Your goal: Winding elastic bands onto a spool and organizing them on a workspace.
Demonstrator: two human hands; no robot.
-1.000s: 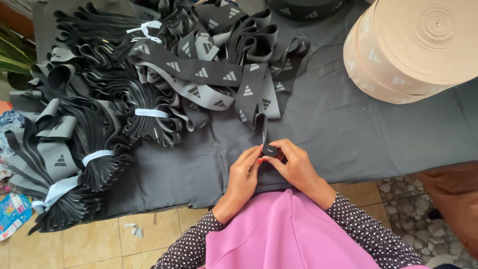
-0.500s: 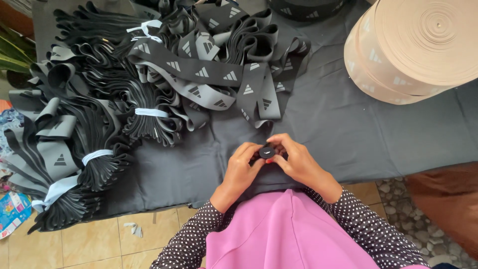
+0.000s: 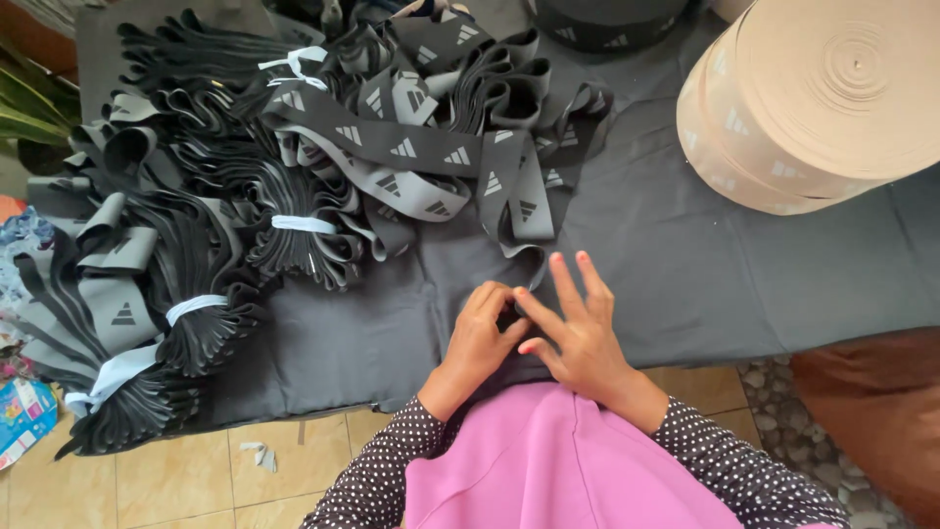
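**Two hands meet on a small dark piece at the table's edge**

Two hands work close together in the head view, fingertips touching over a small dark piece (image 3: 509, 315) that lies on the dark cloth (image 3: 685, 255) near the table's front edge. The left hand (image 3: 477, 343) is curled, its fingers bent down onto the piece. The right hand (image 3: 578, 338) pinches it with thumb and forefinger while the other fingers spread upward. The piece is mostly hidden, so I cannot tell its shape. Just beyond the fingertips a grey strap with printed marks (image 3: 431, 162) hangs from a loose heap. Far to the left of the hands lie black bundles tied with white bands (image 3: 196, 313). Beyond the right hand sits a large beige roll (image 3: 832, 98).
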